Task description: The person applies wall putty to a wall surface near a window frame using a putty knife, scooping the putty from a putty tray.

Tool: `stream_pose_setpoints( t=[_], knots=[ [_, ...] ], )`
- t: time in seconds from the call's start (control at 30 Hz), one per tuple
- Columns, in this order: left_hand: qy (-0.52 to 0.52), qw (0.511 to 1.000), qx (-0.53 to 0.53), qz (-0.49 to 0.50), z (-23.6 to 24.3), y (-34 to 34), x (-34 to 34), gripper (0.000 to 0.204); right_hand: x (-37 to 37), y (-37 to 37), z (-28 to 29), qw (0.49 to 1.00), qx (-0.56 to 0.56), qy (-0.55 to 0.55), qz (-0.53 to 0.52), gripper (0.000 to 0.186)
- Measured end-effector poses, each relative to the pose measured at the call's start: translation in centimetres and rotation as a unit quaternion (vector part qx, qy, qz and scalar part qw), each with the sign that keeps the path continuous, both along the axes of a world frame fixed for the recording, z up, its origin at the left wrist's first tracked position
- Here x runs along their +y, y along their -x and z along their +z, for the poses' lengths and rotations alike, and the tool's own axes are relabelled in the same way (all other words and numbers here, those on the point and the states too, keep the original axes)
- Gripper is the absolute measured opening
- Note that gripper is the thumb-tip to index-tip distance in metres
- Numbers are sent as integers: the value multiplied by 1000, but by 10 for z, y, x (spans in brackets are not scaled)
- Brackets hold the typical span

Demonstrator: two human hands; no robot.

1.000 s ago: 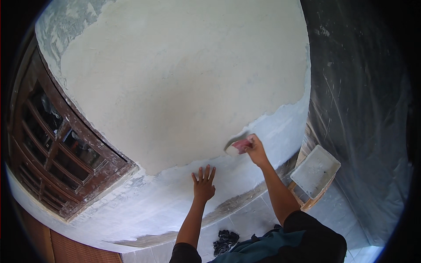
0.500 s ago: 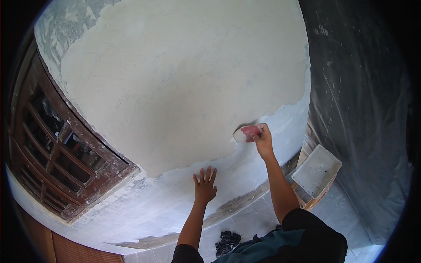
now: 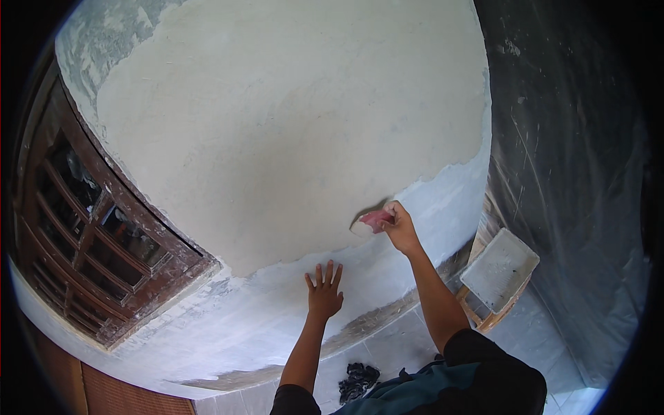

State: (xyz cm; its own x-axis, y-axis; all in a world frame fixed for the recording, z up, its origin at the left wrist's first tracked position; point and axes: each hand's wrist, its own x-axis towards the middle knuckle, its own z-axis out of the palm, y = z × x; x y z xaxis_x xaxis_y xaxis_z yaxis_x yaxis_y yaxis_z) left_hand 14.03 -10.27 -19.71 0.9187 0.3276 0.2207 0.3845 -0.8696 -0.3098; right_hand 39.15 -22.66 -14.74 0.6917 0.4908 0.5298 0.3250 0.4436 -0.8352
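My right hand [image 3: 398, 228] grips a red, flexible-looking scraper [image 3: 375, 220] coated with pale putty, held against the wall [image 3: 277, 138] just above the border between a beige coat and the whiter band below. My left hand [image 3: 324, 296] lies on the whiter band, lower and to the left, fingers spread and empty.
At left is a brown wooden window [image 3: 176, 270] with small panes. A whitish tray [image 3: 501, 266] sits on a wooden stand [image 3: 496, 317] at lower right. Dark translucent sheeting [image 3: 567, 207] hangs at right. A dark crumpled cloth [image 3: 358, 380] lies on the tiled floor [image 3: 394, 339].
My right hand moved up and right with the scraper, then back left and slightly down over the last half second. My left hand stayed almost in place.
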Motion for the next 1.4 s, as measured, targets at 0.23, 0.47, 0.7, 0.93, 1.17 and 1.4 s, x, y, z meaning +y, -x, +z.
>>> stream_pose_setpoints(
  t=[0.23,0.47,0.7,0.93,1.17,1.4],
  knots=[
    [-4,1000,-5,-10,-4,2,2,91,-27,-4,18,979,165,-115,33,33],
    [7,1000,13,-2,-3,0,-1,90,-3,-17,-4,983,142,-119,2,31],
    [-1,1000,-3,-18,-7,-2,-1,91,-11,-12,-1,994,75,-51,60,31],
    [2,1000,8,-15,-7,1,1,91,-24,2,4,975,174,-74,119,35],
    [5,1000,7,-10,-6,1,0,92,-24,-16,-5,982,173,-80,-7,33],
    [17,1000,13,-2,-2,-3,-5,93,-12,-17,-25,989,130,-34,62,32]
  ],
)
